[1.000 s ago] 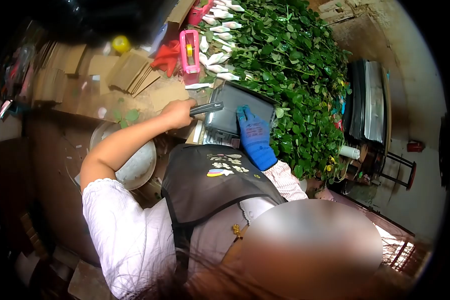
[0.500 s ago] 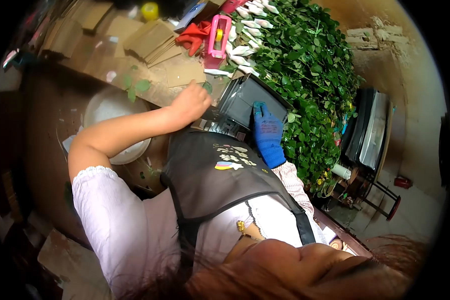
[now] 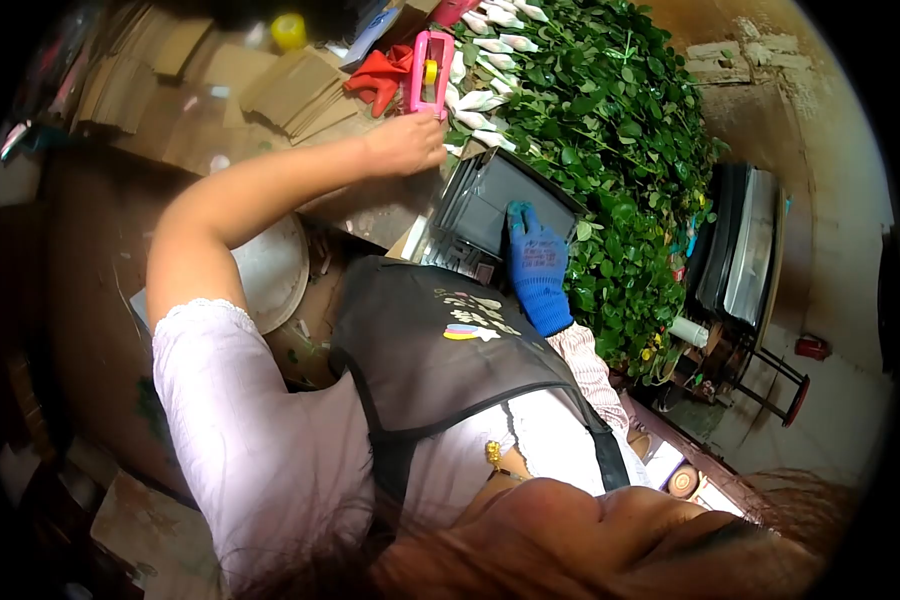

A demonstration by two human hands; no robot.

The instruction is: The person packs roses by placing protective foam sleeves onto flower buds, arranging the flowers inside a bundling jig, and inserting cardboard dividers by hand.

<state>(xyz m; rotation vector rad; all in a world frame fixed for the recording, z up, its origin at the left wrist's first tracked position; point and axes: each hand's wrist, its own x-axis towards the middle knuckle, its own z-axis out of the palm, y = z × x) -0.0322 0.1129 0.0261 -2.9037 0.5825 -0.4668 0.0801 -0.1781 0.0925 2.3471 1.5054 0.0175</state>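
My bare left hand (image 3: 407,147) is at the near end of a pink tape dispenser (image 3: 429,75) holding a yellow roll. Its fingers are curled in a pinch; anything between them is too small and blurred to make out. My right hand (image 3: 538,250), in a blue glove with a green fingertip area, rests with stretched fingers on the dark grey inner face of a shallow black box-like tray (image 3: 485,205). Shiny metallic edges run along the tray's left side. White-wrapped buds (image 3: 492,100) lie just beyond the tray, beside the dispenser.
A large heap of leafy green stems (image 3: 620,150) borders the tray on the right. Red gloves (image 3: 378,80), stacked cardboard pieces (image 3: 295,92) and a yellow roll (image 3: 288,32) lie farther left on the table. Below the table edge sits a round white tub (image 3: 275,275).
My left hand has moved up and slightly right, from beside the tray's left edge to the tape dispenser. My right hand stays on the tray.
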